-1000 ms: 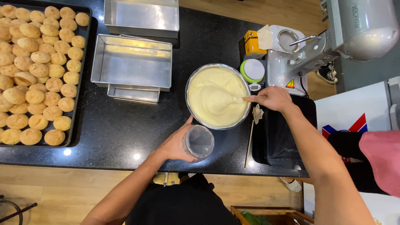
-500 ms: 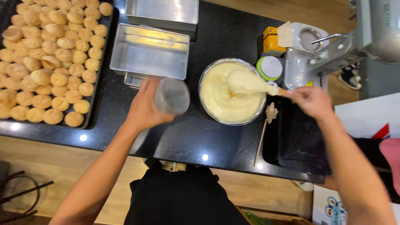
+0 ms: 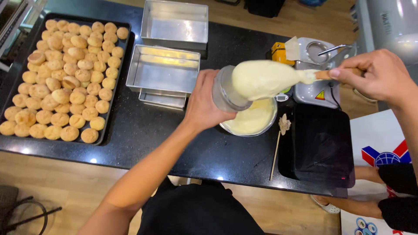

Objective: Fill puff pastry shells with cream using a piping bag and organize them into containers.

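A person's left hand (image 3: 204,104) wraps around a clear plastic cup (image 3: 227,91), tipped on its side above a steel bowl (image 3: 251,122) of pale cream, as the right hand (image 3: 378,74) grips a wooden-handled spatula (image 3: 270,78) heaped with that cream at the cup's mouth. Filling is under way; the load calls for scraping off inside the cup. On the black counter (image 3: 174,143), three steel pans (image 3: 163,69) stand empty beside a dark tray (image 3: 114,87) packed with small golden buns (image 3: 61,78).
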